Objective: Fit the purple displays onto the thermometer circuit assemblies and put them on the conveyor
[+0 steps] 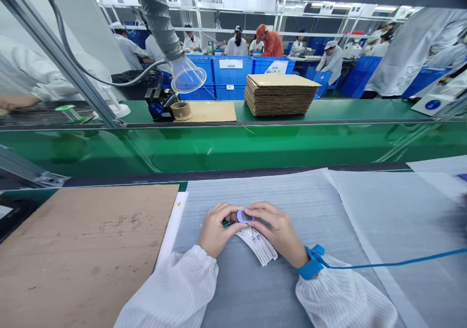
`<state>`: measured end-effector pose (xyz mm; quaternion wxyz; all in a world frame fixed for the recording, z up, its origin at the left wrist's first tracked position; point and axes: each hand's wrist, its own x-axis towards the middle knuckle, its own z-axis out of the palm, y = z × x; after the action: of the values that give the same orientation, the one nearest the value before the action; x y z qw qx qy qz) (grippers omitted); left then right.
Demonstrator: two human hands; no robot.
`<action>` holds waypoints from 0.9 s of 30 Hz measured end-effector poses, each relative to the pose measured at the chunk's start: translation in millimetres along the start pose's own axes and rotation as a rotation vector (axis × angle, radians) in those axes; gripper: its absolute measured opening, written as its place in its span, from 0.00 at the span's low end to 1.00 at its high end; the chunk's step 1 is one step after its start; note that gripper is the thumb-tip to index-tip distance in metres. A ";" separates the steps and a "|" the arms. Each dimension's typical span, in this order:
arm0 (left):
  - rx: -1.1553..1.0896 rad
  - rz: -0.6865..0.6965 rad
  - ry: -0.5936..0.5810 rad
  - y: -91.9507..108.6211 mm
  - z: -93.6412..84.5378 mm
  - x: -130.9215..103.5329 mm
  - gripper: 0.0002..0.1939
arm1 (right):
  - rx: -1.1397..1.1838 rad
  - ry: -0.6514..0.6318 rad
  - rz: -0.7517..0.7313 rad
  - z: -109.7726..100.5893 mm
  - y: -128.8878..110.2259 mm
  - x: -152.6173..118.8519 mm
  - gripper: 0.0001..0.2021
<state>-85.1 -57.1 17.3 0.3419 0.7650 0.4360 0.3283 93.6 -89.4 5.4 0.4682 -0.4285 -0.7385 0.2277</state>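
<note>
My left grip (218, 228) is closed in a pinch on the left end of a small purple device (242, 216), and my right grip (275, 226) is closed on its right end. I have it between both sets of fingertips, over the grey sheet (310, 201), with its dark face turned up towards me. A green board (226, 223) shows among my left fingers, just left of the device; I cannot tell whether the two are joined. Below them is a white strip (260, 250) with print on it, slanting down to the right, thin red wires near its top. A blue strap (311, 265) rings my right wrist, and its cord (386, 264) runs off to the right.

The sheet covers the desk (183, 187) in front of me. To my left lies cardboard (91, 255), a white bar (174, 223) along its right edge. Past the desk, a glossy green surface (233, 148) crosses my view. Farther off are a tape roll (181, 111), a cardboard stack (280, 96), blue bins (231, 77) and people (237, 45) in work clothes.
</note>
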 end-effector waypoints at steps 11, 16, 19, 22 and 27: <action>-0.011 0.010 0.000 -0.3 0.1 0.3 0.14 | -0.017 0.010 0.005 -1.2 -4.5 1.3 0.13; -0.008 0.019 0.012 0.7 -0.7 0.4 0.12 | -0.026 0.026 0.005 0.0 -1.6 -0.6 0.12; -0.004 0.023 0.005 1.0 -1.0 0.4 0.11 | -0.016 0.019 0.015 -0.1 -0.9 -1.0 0.12; 0.001 0.026 0.001 1.2 -0.9 0.4 0.11 | -0.014 0.011 0.021 -0.5 -1.6 -0.9 0.13; 0.003 0.006 0.003 1.1 -0.7 -0.1 0.11 | -0.004 0.024 0.019 -0.1 -1.9 -1.3 0.11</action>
<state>-85.2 -57.5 18.6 0.3392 0.7663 0.4346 0.3300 93.1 -91.5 6.2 0.4741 -0.4392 -0.7290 0.2254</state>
